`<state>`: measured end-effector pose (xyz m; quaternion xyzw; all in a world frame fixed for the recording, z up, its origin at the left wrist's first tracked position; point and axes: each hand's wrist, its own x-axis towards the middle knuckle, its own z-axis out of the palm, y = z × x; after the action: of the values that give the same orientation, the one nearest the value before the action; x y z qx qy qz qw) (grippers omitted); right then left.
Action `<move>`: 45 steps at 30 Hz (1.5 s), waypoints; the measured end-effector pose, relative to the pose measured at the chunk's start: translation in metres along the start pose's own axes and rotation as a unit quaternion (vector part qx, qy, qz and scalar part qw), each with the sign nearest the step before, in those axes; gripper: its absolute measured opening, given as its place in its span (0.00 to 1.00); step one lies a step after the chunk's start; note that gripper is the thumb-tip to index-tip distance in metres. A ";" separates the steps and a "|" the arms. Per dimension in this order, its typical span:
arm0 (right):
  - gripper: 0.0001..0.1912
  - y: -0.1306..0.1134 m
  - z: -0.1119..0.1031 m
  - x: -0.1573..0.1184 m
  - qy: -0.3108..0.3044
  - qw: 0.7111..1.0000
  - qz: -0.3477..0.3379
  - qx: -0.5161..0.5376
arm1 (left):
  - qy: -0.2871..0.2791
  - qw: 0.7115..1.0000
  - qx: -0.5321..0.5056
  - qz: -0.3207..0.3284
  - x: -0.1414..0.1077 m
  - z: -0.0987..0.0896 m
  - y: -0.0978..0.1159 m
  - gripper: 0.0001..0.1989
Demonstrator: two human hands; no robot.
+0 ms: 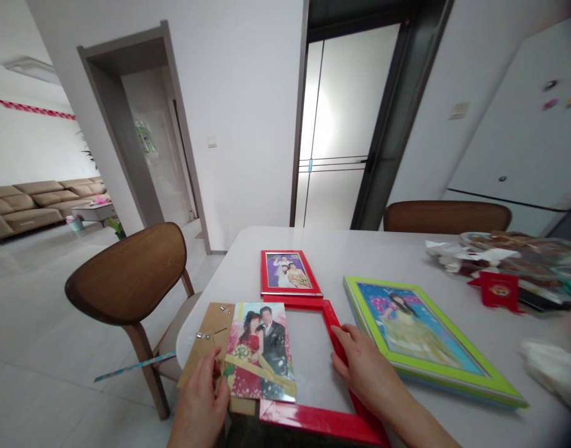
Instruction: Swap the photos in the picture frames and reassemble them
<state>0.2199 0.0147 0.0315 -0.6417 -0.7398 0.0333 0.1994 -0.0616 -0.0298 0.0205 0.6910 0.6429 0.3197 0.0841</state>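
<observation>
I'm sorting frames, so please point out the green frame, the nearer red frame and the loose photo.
Green frame (453,377): head view, on its near border.
Nearer red frame (313,420): head view, on its near bar.
Loose photo (261,348): head view, around its middle.

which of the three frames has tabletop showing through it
The larger red frame, held by the right hand: white tabletop shows inside it, while the small red frame and the green frame are filled.

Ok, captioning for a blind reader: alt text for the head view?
A right hand holds a red frame on a white table; the left hand is at a couple's photo overlapping a brown board. A red-framed picture and green-framed portrait lie nearby.
</observation>
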 end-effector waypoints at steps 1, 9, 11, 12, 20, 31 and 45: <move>0.21 -0.004 -0.001 0.000 0.020 0.999 -0.009 0.029 | 0.011 1.000 0.006 0.017 0.000 0.000 0.003 0.17; 0.30 -0.067 0.025 0.015 -0.108 0.839 0.091 0.525 | -0.110 0.979 0.005 0.171 -0.002 0.022 0.057 0.32; 0.32 -0.080 0.024 0.019 -0.096 0.778 0.109 0.612 | -0.124 0.979 0.007 0.159 0.001 0.031 0.063 0.34; 0.33 -0.086 0.020 0.020 -0.080 0.759 0.113 0.636 | -0.116 0.982 0.006 0.151 0.003 0.033 0.065 0.35; 0.30 -0.103 -0.024 0.013 -0.020 0.721 0.088 0.687 | 0.071 0.958 -0.264 0.090 0.023 0.016 0.080 0.21; 0.28 -0.032 -0.011 0.006 -0.051 0.726 0.212 0.652 | 0.010 0.828 -0.541 -0.151 0.021 0.032 0.091 0.29; 0.26 -0.017 -0.004 0.023 -0.069 0.849 0.171 0.496 | -0.141 0.979 -0.118 0.087 0.005 0.037 0.076 0.23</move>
<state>0.2034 0.0334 0.0459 -0.5695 -0.5156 0.4736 0.4307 0.0220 -0.0260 0.0336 0.7676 0.5197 0.2990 0.2263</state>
